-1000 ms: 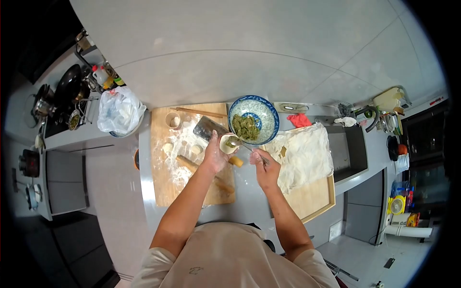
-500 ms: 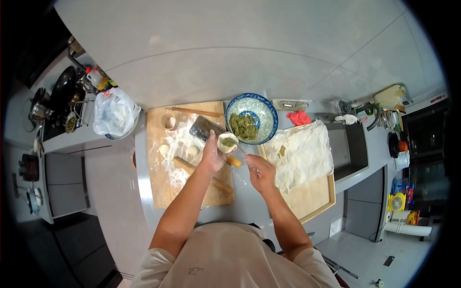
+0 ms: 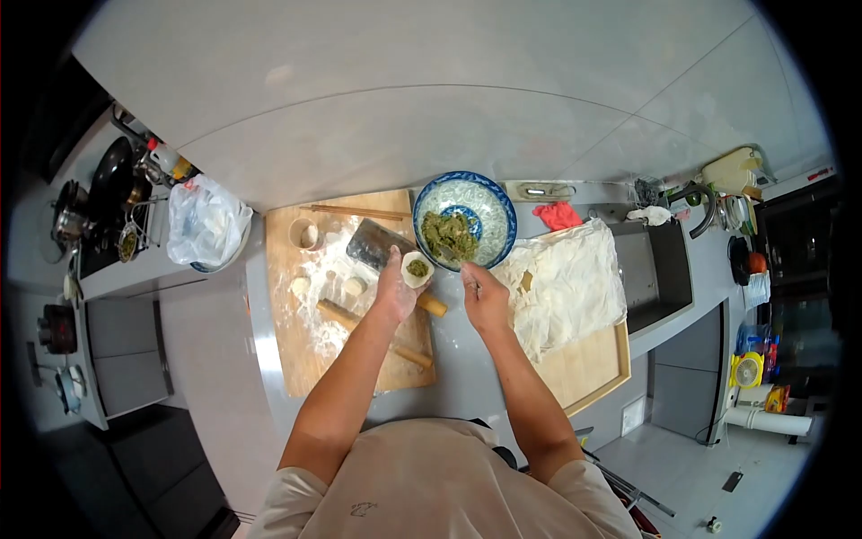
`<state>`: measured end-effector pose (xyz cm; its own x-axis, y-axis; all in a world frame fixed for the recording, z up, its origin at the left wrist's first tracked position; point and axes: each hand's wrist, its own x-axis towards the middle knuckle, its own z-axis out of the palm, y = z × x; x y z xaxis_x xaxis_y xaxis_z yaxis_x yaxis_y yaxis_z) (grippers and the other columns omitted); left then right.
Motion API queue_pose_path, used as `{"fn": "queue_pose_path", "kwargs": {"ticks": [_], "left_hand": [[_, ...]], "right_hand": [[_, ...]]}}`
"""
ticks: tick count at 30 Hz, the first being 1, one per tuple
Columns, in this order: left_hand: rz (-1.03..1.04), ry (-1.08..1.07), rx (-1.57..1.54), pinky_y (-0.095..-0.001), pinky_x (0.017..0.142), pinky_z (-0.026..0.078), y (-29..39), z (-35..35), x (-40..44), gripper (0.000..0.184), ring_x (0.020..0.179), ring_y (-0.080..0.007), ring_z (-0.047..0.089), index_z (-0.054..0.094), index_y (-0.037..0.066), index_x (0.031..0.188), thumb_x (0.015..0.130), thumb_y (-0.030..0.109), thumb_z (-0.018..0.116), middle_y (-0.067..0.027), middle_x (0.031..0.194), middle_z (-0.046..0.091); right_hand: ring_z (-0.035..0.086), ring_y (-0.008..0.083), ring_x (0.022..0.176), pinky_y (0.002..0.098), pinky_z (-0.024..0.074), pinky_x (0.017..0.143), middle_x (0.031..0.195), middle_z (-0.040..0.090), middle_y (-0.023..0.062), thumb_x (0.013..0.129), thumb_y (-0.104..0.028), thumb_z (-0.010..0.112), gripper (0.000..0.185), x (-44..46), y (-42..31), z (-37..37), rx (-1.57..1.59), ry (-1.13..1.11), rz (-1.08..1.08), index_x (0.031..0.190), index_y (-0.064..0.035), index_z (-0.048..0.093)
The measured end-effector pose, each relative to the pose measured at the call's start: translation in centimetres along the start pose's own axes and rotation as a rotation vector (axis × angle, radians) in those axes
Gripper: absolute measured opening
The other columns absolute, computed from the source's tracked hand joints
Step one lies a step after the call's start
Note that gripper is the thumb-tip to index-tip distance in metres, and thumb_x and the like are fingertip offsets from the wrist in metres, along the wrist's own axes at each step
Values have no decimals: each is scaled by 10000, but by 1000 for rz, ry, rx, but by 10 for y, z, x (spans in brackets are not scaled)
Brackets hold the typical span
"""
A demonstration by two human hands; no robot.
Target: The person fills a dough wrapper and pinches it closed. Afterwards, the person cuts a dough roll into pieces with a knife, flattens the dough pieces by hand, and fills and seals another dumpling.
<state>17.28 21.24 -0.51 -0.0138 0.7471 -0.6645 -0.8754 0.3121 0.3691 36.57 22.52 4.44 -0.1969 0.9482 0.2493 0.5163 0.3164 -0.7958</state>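
My left hand [image 3: 395, 292] cups a round dough wrapper [image 3: 410, 279] with a dab of green filling [image 3: 417, 269] at its middle. My right hand [image 3: 486, 299] is closed at the near rim of a blue-and-white bowl [image 3: 494, 193]. It grips a thin utensil, mostly hidden by the fingers. More green filling [image 3: 449, 235] lies in the bowl. Under and beside my left hand is a cleaver with a dark blade [image 3: 375, 242]. On the floured board [image 3: 296, 359] are a rolling pin [image 3: 338, 314] and two dough pieces, one of them a small round dough piece [image 3: 355, 287].
Chopsticks [image 3: 359, 212] and a small cup [image 3: 303, 234] lie at the board's back. Right of the bowl, a floured white cloth [image 3: 575, 287] covers part of a wooden tray [image 3: 584, 382]. A red cloth [image 3: 558, 216] and a sink [image 3: 642, 274] stand beyond. A bagged bowl [image 3: 208, 225] is left.
My right hand has drawn away from the wrapper and up to the bowl's rim. The filling now sits in the wrapper, which my left hand keeps holding in nearly the same place.
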Motion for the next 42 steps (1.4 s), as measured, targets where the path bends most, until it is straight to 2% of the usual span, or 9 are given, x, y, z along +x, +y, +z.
{"fn": "queue_pose_path", "kwargs": {"ticks": [5, 10, 14, 22, 25, 27, 31, 37, 42], "left_hand": [[-4, -19, 0, -464, 969, 519, -5, 5, 10, 533, 1122, -252, 666, 584, 131, 1324, 1119, 587, 398, -65, 1248, 693], [-11, 8, 56, -439, 955, 544, 0, 8, 6, 565, 1143, -258, 661, 573, 122, 1333, 1134, 584, 315, -79, 1288, 679], [-8, -32, -6, -436, 948, 560, 6, 4, -5, 584, 1141, -257, 667, 567, 111, 1351, 1134, 586, 306, -84, 1279, 686], [59, -67, -66, -458, 1045, 541, 19, 2, -36, 676, 1227, -269, 649, 554, 69, 1418, 1117, 626, 316, -96, 1357, 658], [64, -134, -56, -457, 1065, 522, 23, 2, -39, 696, 1253, -257, 635, 572, 81, 1413, 1108, 649, 312, -83, 1361, 662], [76, -157, -19, -457, 1081, 508, 22, -1, -41, 703, 1267, -253, 626, 582, 83, 1407, 1106, 655, 304, -78, 1360, 663], [94, -203, -3, -458, 1116, 476, 22, 4, -48, 724, 1296, -251, 605, 602, 86, 1398, 1104, 665, 282, -75, 1360, 664], [129, -231, -28, -472, 1138, 466, 24, 5, -51, 713, 1305, -258, 595, 608, 85, 1393, 1108, 654, 286, -93, 1360, 660], [125, -216, -77, -469, 1105, 494, 24, 8, -48, 690, 1280, -265, 605, 606, 73, 1386, 1110, 637, 320, -95, 1364, 655]], "right_hand": [[751, 383, 995, 429, 608, 857, 1109, 764, 207, 952, -15, 696, 228, -2, 6, 2, -43, -66, -41, 1172, -43, 745], [760, 348, 923, 386, 612, 820, 1086, 772, 191, 968, -7, 688, 245, -10, -26, -20, -26, -126, -88, 1201, -46, 751], [747, 359, 920, 407, 615, 790, 1088, 761, 172, 893, 42, 703, 321, -22, -31, -22, -9, -133, -312, 1193, -66, 745], [733, 364, 901, 402, 619, 774, 1059, 742, 175, 865, 66, 705, 355, -28, -56, -27, -47, -195, -504, 1189, -75, 742], [759, 299, 876, 367, 622, 775, 1034, 758, 160, 961, 15, 685, 237, -31, -62, -27, 2, -84, -427, 1191, -17, 731], [762, 215, 876, 327, 619, 787, 1021, 767, 131, 1045, -48, 636, 194, -35, -67, -19, 458, -13, 168, 1196, 48, 713], [734, 146, 875, 314, 607, 798, 1020, 768, 133, 1066, -76, 625, 222, -32, -71, -13, 538, 0, 348, 1200, 87, 694], [759, 199, 853, 320, 611, 774, 993, 766, 127, 1022, -43, 661, 193, -41, -76, -22, 322, -14, 189, 1186, 40, 718], [745, 338, 878, 369, 603, 766, 1039, 749, 191, 922, 52, 687, 244, -30, -88, -28, 14, 9, -338, 1155, -6, 728]]}}
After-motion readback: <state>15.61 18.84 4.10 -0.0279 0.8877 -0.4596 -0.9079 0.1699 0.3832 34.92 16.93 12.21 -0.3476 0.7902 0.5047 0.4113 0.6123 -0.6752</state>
